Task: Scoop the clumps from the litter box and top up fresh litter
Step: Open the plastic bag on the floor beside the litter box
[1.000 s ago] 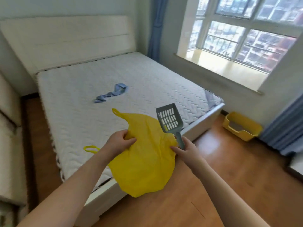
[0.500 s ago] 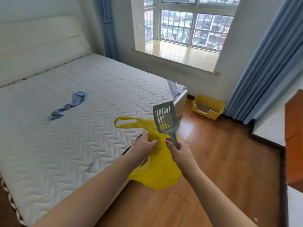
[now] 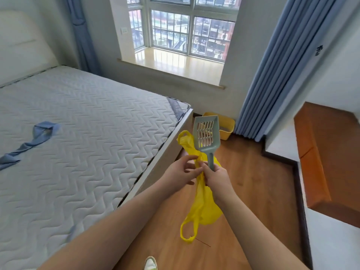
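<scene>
My right hand (image 3: 217, 177) grips the handle of a grey-green slotted litter scoop (image 3: 206, 133), held upright with its blade up. The same hand also pinches a yellow plastic bag (image 3: 206, 203) that hangs down between both hands. My left hand (image 3: 181, 173) pinches the bag's upper edge with its fingertips. The yellow litter box (image 3: 227, 128) stands on the floor by the wall under the window, partly hidden behind the scoop; grey litter shows inside it.
A bed (image 3: 78, 133) with a white quilted mattress fills the left; a blue cloth strip (image 3: 29, 141) lies on it. Blue curtains (image 3: 272, 75) hang right of the litter box. A white and orange cabinet (image 3: 321, 162) stands at the right. Wooden floor (image 3: 253, 182) runs between.
The view has turned right and moved toward the litter box. The bag has bunched into a narrow hanging shape, with one handle loop now dangling low. Both hands stay together.
</scene>
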